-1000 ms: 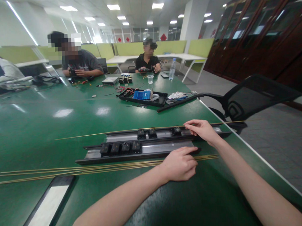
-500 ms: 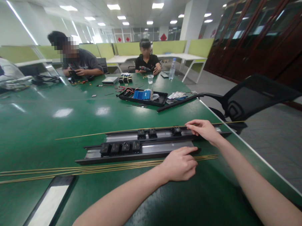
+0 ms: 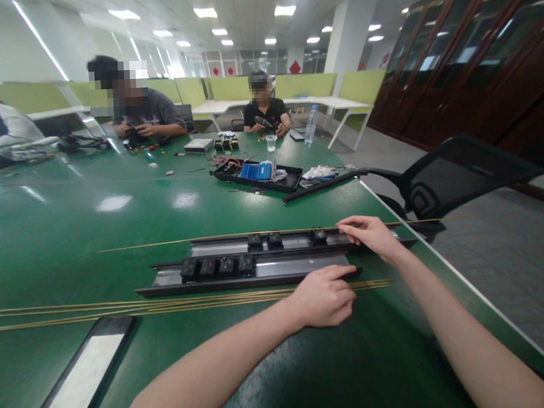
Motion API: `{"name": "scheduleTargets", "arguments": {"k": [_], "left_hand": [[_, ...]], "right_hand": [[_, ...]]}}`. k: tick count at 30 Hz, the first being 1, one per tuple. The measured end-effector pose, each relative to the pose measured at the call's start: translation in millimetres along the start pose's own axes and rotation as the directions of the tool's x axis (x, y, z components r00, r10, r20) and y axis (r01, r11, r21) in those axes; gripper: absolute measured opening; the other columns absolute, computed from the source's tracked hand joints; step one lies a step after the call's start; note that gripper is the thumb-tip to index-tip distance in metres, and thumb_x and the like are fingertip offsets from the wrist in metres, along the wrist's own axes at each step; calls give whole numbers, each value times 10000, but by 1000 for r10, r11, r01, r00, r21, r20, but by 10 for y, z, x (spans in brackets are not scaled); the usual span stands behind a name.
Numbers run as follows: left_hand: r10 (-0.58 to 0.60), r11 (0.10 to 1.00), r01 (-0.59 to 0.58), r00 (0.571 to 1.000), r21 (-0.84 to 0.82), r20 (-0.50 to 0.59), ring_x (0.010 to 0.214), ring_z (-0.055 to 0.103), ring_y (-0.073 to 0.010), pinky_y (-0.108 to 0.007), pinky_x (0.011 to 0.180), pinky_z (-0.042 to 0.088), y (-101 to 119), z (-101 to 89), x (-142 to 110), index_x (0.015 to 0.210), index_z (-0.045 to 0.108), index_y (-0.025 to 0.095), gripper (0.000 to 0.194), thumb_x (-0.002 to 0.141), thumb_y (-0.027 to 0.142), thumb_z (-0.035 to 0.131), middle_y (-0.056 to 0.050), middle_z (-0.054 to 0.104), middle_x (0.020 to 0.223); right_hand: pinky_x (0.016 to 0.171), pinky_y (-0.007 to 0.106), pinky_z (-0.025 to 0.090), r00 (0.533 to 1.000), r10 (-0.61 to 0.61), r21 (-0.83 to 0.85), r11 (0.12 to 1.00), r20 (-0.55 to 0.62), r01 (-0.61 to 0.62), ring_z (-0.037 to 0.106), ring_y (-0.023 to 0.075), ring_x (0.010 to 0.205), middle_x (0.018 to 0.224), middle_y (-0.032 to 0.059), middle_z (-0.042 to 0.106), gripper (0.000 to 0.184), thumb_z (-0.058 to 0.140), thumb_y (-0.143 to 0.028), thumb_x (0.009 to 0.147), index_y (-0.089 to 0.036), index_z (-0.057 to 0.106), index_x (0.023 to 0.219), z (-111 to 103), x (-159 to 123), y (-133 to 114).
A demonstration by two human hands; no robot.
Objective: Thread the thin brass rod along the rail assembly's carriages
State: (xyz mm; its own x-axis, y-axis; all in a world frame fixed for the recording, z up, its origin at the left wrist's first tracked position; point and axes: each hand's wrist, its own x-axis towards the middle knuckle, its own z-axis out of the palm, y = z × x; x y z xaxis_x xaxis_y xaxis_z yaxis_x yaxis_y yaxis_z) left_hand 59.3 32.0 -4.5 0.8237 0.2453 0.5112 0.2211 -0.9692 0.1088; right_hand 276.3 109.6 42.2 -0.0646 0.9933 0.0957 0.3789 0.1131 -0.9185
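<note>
Across the near right of the green table, the work lies close to the white edge, with a chair just past it. Leftward the top runs on well beyond the rails, so the wider room for moving seems to be on that side. A tray lies beyond, well apart from the work.

The near rail and far rail lie side by side, the far one set further right, towards the edge. One rod lies along the far rail's back side, its left end out past the rail, its right end reaching beyond the edge towards the chair. Spare rods lie loosely together before the near rail.

The right hand pinches the rod, thumb to fingertips. The left hand is at the near rail's right end, forefinger stretched, others curled; whether it grips anything I cannot tell.

Smallest are the blocks: four grouped in the near rail, three spaced along the far one. I'd judge the work partway: both rails bear blocks, one rod is in hand, the spares are left; whether that rod is seated is unclear.
</note>
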Motion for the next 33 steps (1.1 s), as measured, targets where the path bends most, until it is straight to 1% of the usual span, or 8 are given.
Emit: {"name": "scheduleTargets", "arguments": {"k": [10,15,19,24,33], "left_hand": [[2,1000,-2,1000,1,-28,1394,504,-261,-383,1191,394,4,2,1,922,734,141,262,957,215,485,-69,768,969],[3,1000,-3,999,-7,-37,1399,497,-263,-386,1192,393,-4,26,-4,928,733,141,260,955,217,487,-69,768,968],[0,1000,0,1000,-8,-30,1400,497,-260,-384,1196,387,-5,24,-5,934,733,142,260,955,213,484,-69,768,973],[3,1000,-3,1000,-10,-25,1398,496,-269,-387,1189,391,0,4,-3,937,735,133,264,956,218,485,-68,765,971],[9,1000,-9,1000,0,-27,1384,510,-274,-387,1174,409,3,2,5,927,734,138,257,952,215,490,-68,767,971]], "right_hand": [[483,252,357,999,27,-7,1000,-18,-27,471,105,521,564,7,605,502,809,-584,700,-146,777,944,-58,-20,-31],[483,252,354,999,29,4,1000,-23,-29,478,102,531,626,25,647,493,812,-588,691,-158,781,929,-77,-12,-5],[479,250,351,998,46,9,999,-32,-46,480,102,528,613,20,639,496,819,-589,680,-163,786,930,-102,-12,6],[480,247,358,997,54,20,998,-53,-53,488,93,531,689,41,683,496,833,-584,664,-162,788,922,-129,-15,5],[494,253,352,998,45,7,999,-54,-45,492,97,547,731,47,702,452,824,-553,693,-166,790,923,-185,-9,55]]}}
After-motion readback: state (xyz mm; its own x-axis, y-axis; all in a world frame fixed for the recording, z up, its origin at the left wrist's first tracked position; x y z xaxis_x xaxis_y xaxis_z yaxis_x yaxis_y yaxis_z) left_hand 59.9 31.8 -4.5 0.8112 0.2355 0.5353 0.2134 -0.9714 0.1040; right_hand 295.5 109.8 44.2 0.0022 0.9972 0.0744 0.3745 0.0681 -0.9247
